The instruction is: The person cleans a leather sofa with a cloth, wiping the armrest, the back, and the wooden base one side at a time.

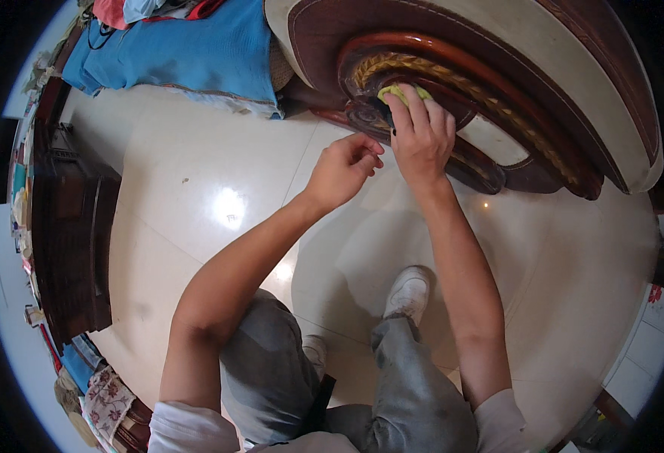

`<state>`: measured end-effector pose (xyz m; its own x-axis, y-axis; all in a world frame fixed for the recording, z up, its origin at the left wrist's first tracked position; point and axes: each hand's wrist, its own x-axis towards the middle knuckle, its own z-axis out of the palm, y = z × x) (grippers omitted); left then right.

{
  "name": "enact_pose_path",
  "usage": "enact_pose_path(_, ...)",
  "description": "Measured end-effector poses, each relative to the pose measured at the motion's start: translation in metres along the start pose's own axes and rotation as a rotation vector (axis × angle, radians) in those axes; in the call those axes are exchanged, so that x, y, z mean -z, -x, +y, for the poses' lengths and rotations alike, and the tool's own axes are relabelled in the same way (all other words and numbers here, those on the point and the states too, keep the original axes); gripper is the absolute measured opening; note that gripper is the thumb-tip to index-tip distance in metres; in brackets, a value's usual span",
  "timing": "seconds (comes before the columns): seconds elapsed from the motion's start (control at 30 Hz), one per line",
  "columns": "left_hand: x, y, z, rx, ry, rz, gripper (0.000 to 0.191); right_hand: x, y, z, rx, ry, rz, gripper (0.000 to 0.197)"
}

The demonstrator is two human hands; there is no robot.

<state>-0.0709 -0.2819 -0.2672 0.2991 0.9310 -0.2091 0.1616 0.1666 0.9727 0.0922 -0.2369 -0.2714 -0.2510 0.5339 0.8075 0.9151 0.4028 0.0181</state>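
Observation:
My right hand [422,133] presses a yellow-green cloth [390,92] against the carved wooden panel [465,85] on the front of a sofa arm. The cloth lies bunched under my fingertips, so part of it is hidden. A carved gold leaf band [513,116] curves around that spot, inside a glossy reddish-brown wooden rim [422,39]. My left hand [343,167] hangs in front of the scrolled wood at the panel's lower left, fingers loosely curled, a small gap at the thumb. Nothing shows in it.
Brown and cream upholstery [592,73] wraps the arm. Beside it is a seat draped with a blue cloth [196,54], with garments [139,8] on top. A dark wooden cabinet [74,226] stands at left. Below me are glossy floor tiles [156,226] and my white shoe [410,294].

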Motion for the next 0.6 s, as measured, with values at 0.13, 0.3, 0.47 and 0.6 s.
enact_pose_path(0.13,0.002,0.003,0.0,0.034,-0.012,0.023,0.015,-0.003,0.033,0.002,-0.036,-0.024,-0.109,0.026)
enact_pose_path(0.3,0.001,0.011,0.004,0.027,-0.048,-0.008,0.015,0.028,0.05,-0.001,-0.394,-0.25,-0.169,0.04)
enact_pose_path(0.47,0.001,0.01,0.006,0.037,-0.033,-0.014,0.016,0.048,0.019,-0.004,-0.236,-0.238,0.101,0.045)
enact_pose_path(0.6,-0.005,0.008,0.004,0.031,-0.009,-0.01,0.017,0.024,-0.01,0.006,-0.042,-0.158,-0.132,0.036)
